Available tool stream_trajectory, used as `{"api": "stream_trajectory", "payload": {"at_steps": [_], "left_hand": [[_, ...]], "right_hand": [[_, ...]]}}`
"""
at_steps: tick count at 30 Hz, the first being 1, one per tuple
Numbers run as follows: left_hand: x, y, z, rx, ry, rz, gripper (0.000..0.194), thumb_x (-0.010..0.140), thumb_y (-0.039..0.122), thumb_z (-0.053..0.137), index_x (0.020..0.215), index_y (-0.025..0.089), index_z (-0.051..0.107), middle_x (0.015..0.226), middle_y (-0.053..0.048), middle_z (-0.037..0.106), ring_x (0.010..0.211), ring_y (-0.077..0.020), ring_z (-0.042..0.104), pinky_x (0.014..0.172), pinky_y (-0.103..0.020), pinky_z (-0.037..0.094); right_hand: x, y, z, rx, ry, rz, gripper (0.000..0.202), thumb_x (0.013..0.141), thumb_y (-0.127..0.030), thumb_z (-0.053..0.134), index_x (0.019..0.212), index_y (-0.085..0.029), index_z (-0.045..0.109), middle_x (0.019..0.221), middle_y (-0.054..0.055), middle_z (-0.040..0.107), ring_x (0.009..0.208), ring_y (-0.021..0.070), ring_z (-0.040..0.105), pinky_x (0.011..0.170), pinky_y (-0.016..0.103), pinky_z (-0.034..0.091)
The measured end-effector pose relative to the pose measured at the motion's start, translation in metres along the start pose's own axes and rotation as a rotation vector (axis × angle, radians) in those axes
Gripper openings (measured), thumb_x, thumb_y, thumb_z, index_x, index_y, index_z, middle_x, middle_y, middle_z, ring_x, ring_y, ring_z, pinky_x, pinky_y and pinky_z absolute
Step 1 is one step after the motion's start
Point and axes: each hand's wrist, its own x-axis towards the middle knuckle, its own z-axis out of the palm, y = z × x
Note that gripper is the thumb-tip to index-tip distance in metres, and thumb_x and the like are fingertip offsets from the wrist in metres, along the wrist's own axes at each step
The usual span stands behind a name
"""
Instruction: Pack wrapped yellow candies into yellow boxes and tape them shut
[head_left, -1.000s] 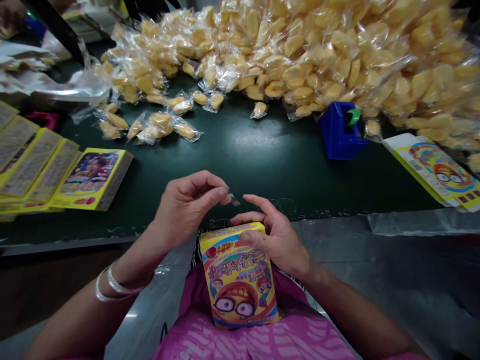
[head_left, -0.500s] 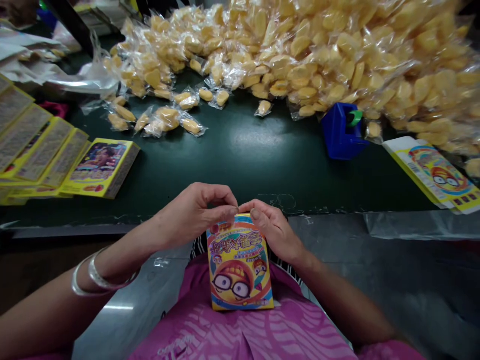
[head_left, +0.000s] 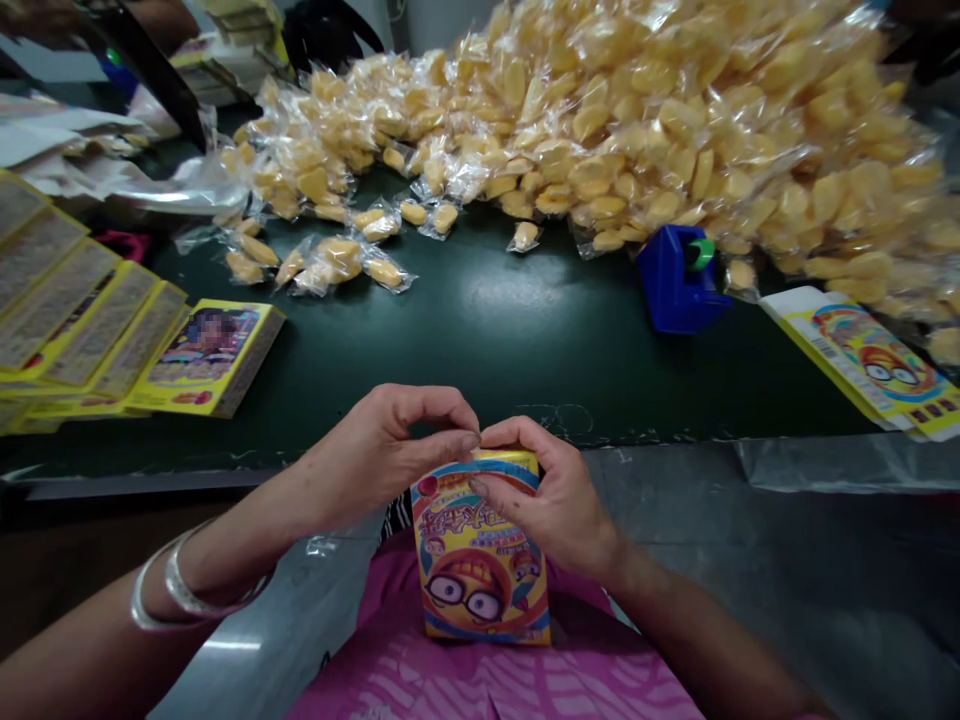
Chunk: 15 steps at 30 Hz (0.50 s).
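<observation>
A yellow cardboard box [head_left: 480, 590] with a printed cartoon face in glasses rests against the pink clothing in my lap, its top end near the table edge. My left hand [head_left: 390, 455] is at that top end, thumb and forefinger pinched together; what they hold, if anything, is too small to make out. My right hand [head_left: 562, 500] grips the box's upper right corner, thumb across the printed front and forefinger bent over the top edge. The fingertips of both hands nearly meet there.
Individually wrapped yellow pieces [head_left: 600, 130] form a large heap at the back of the dark green table [head_left: 465, 345]. A blue tape dispenser [head_left: 675, 285] with green core stands right of centre. Flattened carton [head_left: 877, 360] lies at right; filled-looking boxes [head_left: 217, 345] overlap at left. Another person's arm [head_left: 161, 20] shows far left.
My right thumb has slid down and left over the box's front. The left hand stays pinched at the top end. The view has tilted slightly up.
</observation>
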Motion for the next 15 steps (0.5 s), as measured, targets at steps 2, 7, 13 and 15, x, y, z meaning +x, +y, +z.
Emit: {"api": "stream_trajectory", "payload": {"at_steps": [2,7,13,15], "left_hand": [[0.002,0.000,0.000,0.028,0.061,0.084,0.014,0.079,0.028,0.068,0.069,0.019,0.072,0.071,0.000,0.064,0.067,-0.0123,0.056,0.061,-0.021,0.044],[0.010,-0.010,0.002,-0.137,-0.104,-0.138,0.018,0.076,0.031,0.068,0.066,0.016,0.066,0.064,0.002,0.058,0.060,-0.0097,0.050,0.055,-0.020,0.039],[0.007,-0.030,0.006,-0.389,-0.254,-0.393,0.026,0.071,0.035,0.075,0.074,0.015,0.060,0.064,0.004,0.057,0.058,-0.0076,0.048,0.053,-0.019,0.036],[0.003,-0.036,0.006,-0.471,-0.294,-0.431,0.029,0.068,0.031,0.079,0.080,0.016,0.056,0.068,0.005,0.059,0.059,-0.0078,0.051,0.054,-0.018,0.037]], "right_hand": [[-0.002,-0.003,-0.001,-0.073,0.026,-0.047,0.018,0.078,-0.026,0.073,0.091,-0.022,0.061,0.088,0.000,0.069,0.078,0.0157,0.065,0.072,0.028,0.051],[-0.010,-0.006,0.002,-0.234,0.094,-0.132,0.025,0.078,-0.018,0.068,0.098,-0.023,0.055,0.091,-0.001,0.069,0.080,0.0151,0.067,0.073,0.027,0.053],[-0.019,0.001,0.009,-0.310,0.053,-0.204,0.031,0.079,-0.012,0.063,0.104,-0.023,0.049,0.096,0.001,0.066,0.083,0.0154,0.066,0.075,0.028,0.055],[-0.021,0.000,0.011,-0.294,0.011,-0.229,0.032,0.079,-0.012,0.062,0.105,-0.023,0.048,0.099,0.002,0.063,0.088,0.0161,0.065,0.078,0.029,0.055]]}}
